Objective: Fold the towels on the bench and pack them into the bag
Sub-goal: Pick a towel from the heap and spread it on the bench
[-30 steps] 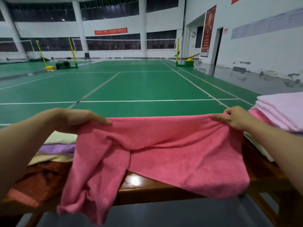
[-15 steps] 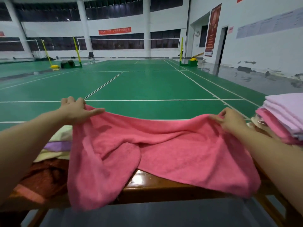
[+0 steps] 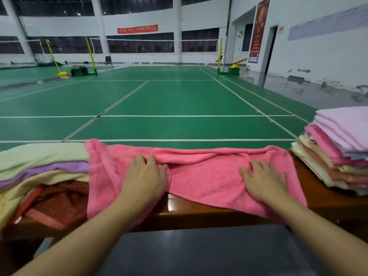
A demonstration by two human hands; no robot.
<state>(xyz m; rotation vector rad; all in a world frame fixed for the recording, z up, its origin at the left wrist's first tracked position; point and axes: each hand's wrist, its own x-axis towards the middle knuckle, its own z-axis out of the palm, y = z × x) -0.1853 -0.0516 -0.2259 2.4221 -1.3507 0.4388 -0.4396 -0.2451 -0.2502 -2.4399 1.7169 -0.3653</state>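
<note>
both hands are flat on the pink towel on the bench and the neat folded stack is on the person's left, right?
Not quite. The head view shows the left hand and right hand pressing flat on the pink towel on the bench, but the neat folded stack sits on the person's right. On the left lies a looser pile of towels.

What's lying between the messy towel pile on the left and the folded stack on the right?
In the head view, the pink towel lies spread on the bench between the loose pile and the folded stack, with the left hand and right hand flat on it.
</note>
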